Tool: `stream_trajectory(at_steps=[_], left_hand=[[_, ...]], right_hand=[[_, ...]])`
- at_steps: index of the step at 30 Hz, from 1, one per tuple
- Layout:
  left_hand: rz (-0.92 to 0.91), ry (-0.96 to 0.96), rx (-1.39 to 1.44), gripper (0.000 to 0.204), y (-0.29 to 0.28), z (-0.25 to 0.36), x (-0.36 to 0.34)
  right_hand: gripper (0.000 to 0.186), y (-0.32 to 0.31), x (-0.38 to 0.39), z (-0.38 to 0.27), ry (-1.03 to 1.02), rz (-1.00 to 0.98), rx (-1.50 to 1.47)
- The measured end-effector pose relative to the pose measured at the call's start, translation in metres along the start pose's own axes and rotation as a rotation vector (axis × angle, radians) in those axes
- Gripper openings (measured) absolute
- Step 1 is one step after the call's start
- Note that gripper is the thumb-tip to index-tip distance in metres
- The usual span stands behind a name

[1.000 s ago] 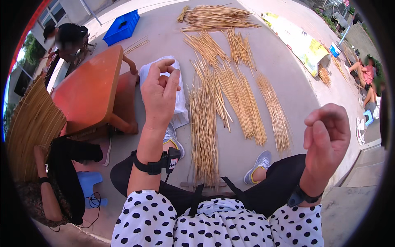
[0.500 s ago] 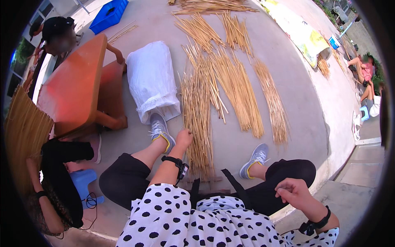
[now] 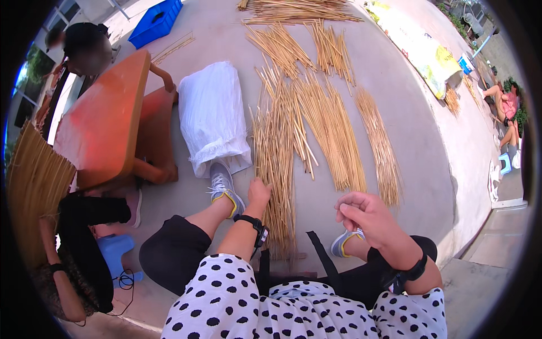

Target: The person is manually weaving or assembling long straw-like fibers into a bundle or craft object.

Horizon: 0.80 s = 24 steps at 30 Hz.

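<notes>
My left hand (image 3: 259, 192) is at the left edge of the nearest pile of thin straw-coloured stalks (image 3: 276, 150), its fingers closed against the stalks. Whether they grip any is hidden. In the air to the right of that pile is my right hand (image 3: 364, 217), fingers curled toward the thumb, with nothing visible in them. Beyond it a bundle of stalks (image 3: 333, 135) and a thinner, paler bundle (image 3: 379, 150) lie on the grey floor. A dark strap (image 3: 322, 257) stretches between my knees.
At left, a white woven sack (image 3: 212, 116) lies by my shoe (image 3: 224, 189). An orange table (image 3: 107, 130) stands beside a seated person holding a sheaf of stalks (image 3: 36, 181). More stalk bundles (image 3: 279, 48) and a blue crate (image 3: 155, 22) lie farther off.
My right hand has swung left and forward from beside my right knee toward the stalks. The left hand stays at the pile's edge. The whole view has shifted slightly.
</notes>
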<state>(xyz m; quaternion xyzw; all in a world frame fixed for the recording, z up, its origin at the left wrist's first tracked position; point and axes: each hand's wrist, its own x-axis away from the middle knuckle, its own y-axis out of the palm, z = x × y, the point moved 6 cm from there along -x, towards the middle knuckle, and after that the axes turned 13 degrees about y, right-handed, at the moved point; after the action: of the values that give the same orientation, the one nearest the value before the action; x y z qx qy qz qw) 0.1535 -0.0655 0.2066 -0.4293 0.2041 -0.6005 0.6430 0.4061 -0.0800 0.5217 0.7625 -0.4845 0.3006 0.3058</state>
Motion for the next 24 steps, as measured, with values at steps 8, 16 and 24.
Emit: stream_trajectory(at_steps=[8,16,24], left_hand=[[-0.047,-0.16,-0.117,0.048,0.024,-0.007,0.017],[-0.013,-0.155,-0.028,0.022,0.016,-0.009,0.015],[-0.002,-0.253,0.579,0.018,0.036,-0.032,0.044]], right_hand=[[0.013,-0.009,0.009,-0.01,-0.074,0.056,-0.085],[0.012,-0.014,0.017,-0.03,-0.197,0.1,-0.047],[0.015,-0.005,0.019,-0.036,-0.263,0.135,0.012]])
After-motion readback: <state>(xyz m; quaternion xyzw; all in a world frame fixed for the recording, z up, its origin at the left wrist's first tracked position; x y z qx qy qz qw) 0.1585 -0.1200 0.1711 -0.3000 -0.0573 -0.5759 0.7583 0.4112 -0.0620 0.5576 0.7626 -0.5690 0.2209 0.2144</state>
